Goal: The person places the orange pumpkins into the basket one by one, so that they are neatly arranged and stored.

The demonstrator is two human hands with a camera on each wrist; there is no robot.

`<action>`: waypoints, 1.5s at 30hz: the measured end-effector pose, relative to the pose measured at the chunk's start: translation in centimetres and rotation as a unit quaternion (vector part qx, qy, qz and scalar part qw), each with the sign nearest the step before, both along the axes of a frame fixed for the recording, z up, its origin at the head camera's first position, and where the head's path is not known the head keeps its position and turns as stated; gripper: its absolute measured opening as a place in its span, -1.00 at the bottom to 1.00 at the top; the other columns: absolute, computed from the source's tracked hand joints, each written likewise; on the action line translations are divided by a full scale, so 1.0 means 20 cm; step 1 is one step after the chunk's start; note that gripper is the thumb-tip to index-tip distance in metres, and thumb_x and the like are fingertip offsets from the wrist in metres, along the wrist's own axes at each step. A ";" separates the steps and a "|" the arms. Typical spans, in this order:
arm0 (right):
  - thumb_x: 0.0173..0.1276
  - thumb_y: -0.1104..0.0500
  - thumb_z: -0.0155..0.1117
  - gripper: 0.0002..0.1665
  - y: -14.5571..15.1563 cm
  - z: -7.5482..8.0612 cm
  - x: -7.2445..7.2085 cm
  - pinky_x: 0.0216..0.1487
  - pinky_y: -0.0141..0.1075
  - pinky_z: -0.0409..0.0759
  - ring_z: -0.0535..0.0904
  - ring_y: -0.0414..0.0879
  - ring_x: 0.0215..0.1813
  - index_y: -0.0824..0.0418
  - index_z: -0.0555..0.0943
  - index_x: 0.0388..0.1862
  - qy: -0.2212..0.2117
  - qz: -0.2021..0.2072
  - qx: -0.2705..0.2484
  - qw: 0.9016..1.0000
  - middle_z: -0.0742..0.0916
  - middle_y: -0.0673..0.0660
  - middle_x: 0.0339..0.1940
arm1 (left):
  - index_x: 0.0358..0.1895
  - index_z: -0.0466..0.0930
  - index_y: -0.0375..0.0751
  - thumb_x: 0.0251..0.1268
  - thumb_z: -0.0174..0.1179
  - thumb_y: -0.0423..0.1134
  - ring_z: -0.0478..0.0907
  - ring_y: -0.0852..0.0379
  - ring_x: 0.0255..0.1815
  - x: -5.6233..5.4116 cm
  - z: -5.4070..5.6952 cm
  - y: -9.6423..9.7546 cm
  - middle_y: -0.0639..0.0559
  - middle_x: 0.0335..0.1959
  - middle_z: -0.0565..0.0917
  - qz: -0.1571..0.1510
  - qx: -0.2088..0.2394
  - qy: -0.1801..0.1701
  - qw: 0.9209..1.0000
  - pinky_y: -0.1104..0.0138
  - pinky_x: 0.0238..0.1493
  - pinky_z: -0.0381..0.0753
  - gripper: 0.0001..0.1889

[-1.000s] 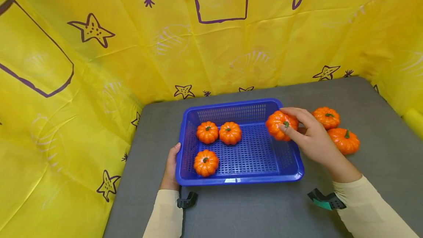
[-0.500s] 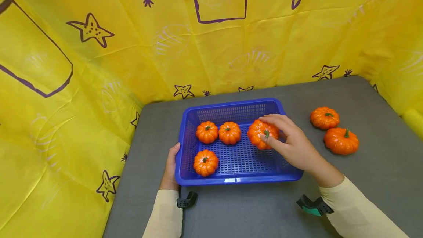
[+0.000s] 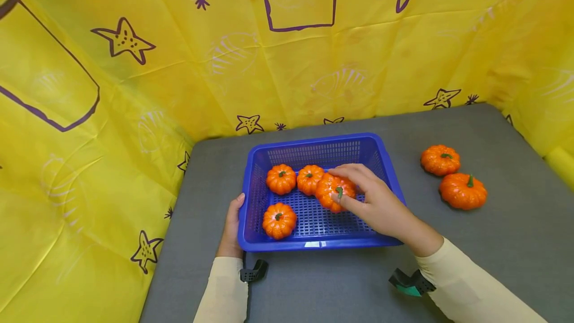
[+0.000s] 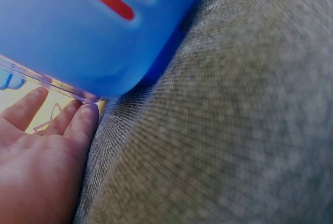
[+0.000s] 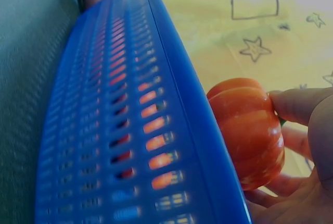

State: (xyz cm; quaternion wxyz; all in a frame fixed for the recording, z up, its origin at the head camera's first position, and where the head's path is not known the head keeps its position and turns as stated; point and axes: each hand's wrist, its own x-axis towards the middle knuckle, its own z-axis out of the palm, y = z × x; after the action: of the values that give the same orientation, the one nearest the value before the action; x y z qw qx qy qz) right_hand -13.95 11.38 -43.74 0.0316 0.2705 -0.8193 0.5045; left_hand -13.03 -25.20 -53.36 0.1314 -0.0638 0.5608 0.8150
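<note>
In the head view my right hand (image 3: 376, 203) holds a small orange pumpkin (image 3: 332, 193) with a green stem, thumb near the stem and fingers round its far side. This pumpkin is over the blue basket (image 3: 323, 247), and the right wrist view shows it beside and above the rim. Inside the basket sit three more pumpkins: one at the back left (image 3: 281, 179), one partly covered by the held pumpkin (image 3: 308, 180), and one at the front left (image 3: 279, 221). My left hand (image 3: 230, 228) touches the basket's left edge; the left wrist view shows its fingers stretched to the rim.
Two more pumpkins, one behind (image 3: 440, 160) and one in front (image 3: 463, 191), lie on the grey tabletop (image 3: 332, 283) right of the basket. A yellow patterned cloth (image 3: 291, 79) hangs behind and on the left.
My right hand has carried its pumpkin leftward from the basket's right rim to over the middle, now overlapping another pumpkin. My left hand and the basket have stayed put.
</note>
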 end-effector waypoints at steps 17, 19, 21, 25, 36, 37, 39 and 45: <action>0.58 0.13 0.41 -0.45 -0.16 -0.03 0.01 0.18 0.05 0.65 0.56 0.06 0.29 0.08 0.60 0.50 -0.035 0.032 0.025 0.999 0.59 0.10 0.37 | 0.71 0.17 -0.22 0.62 -0.12 0.31 0.61 -0.02 0.29 0.00 -0.01 0.00 -0.20 0.47 0.53 -0.001 0.002 0.000 1.000 0.12 0.31 0.59 -0.15; 0.59 0.13 0.40 -0.45 -0.18 -0.04 0.01 0.16 0.03 0.66 0.57 0.04 0.26 0.07 0.60 0.51 -0.040 0.039 0.028 0.998 0.59 0.10 0.37 | 0.71 0.18 -0.20 0.62 -0.11 0.31 0.61 -0.03 0.30 0.00 -0.01 0.00 -0.21 0.49 0.52 0.000 0.003 -0.002 1.000 0.11 0.31 0.59 -0.16; 0.59 0.12 0.41 -0.44 -0.19 -0.05 0.01 0.16 0.03 0.66 0.58 0.03 0.24 0.07 0.60 0.51 -0.042 0.046 0.030 0.998 0.59 0.10 0.37 | 0.71 0.19 -0.18 0.62 -0.11 0.31 0.61 -0.04 0.30 0.00 -0.01 0.00 -0.22 0.49 0.51 0.000 0.003 -0.002 1.000 0.10 0.31 0.59 -0.16; 0.58 0.14 0.42 -0.45 -0.21 -0.08 0.01 0.20 0.04 0.65 0.58 0.04 0.24 0.09 0.60 0.50 -0.042 0.058 0.039 0.997 0.59 0.10 0.37 | 0.71 0.19 -0.18 0.61 -0.10 0.32 0.60 -0.04 0.30 0.00 -0.01 0.00 -0.21 0.48 0.52 -0.004 0.002 -0.003 1.000 0.10 0.32 0.59 -0.16; 0.49 0.23 0.40 -0.45 -0.23 -0.12 0.01 0.18 -0.01 0.66 0.59 0.00 0.18 0.13 0.64 0.43 -0.050 0.077 0.093 0.991 0.61 0.09 0.36 | 0.72 0.17 -0.16 0.61 -0.11 0.32 0.58 -0.04 0.34 0.00 0.00 0.00 -0.25 0.55 0.45 -0.006 -0.001 -0.006 1.000 0.10 0.34 0.57 -0.15; 0.49 0.23 0.40 -0.45 -0.23 -0.12 0.01 0.18 -0.01 0.65 0.59 0.00 0.17 0.15 0.64 0.43 -0.051 0.079 0.099 0.991 0.61 0.10 0.35 | 0.72 0.17 -0.16 0.61 -0.11 0.32 0.58 -0.05 0.35 0.00 0.00 0.00 -0.25 0.55 0.44 -0.005 -0.001 -0.005 1.000 0.10 0.34 0.57 -0.16; 0.48 0.23 0.41 -0.46 -0.23 -0.12 0.01 0.19 0.01 0.64 0.59 0.01 0.17 0.17 0.64 0.42 -0.054 0.083 0.110 0.989 0.62 0.12 0.35 | 0.72 0.17 -0.16 0.61 -0.11 0.31 0.58 -0.05 0.34 0.00 0.00 0.00 -0.25 0.55 0.45 -0.004 0.001 -0.005 1.000 0.09 0.34 0.57 -0.16; 0.50 0.19 0.44 -0.48 -0.23 -0.14 0.01 0.20 0.04 0.64 0.59 0.05 0.19 0.19 0.64 0.40 -0.057 0.095 0.140 0.984 0.63 0.19 0.33 | 0.71 0.18 -0.19 0.59 -0.09 0.32 0.61 -0.03 0.30 0.00 -0.01 0.00 -0.19 0.48 0.53 0.000 0.008 -0.006 1.000 0.10 0.31 0.59 -0.14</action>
State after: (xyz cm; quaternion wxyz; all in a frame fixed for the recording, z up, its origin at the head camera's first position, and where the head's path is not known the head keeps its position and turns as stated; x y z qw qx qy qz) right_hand -13.76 6.75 -46.48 -0.1012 0.3201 -0.8527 0.4003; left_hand -13.03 -25.23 -53.56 0.1356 -0.0678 0.5534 0.8190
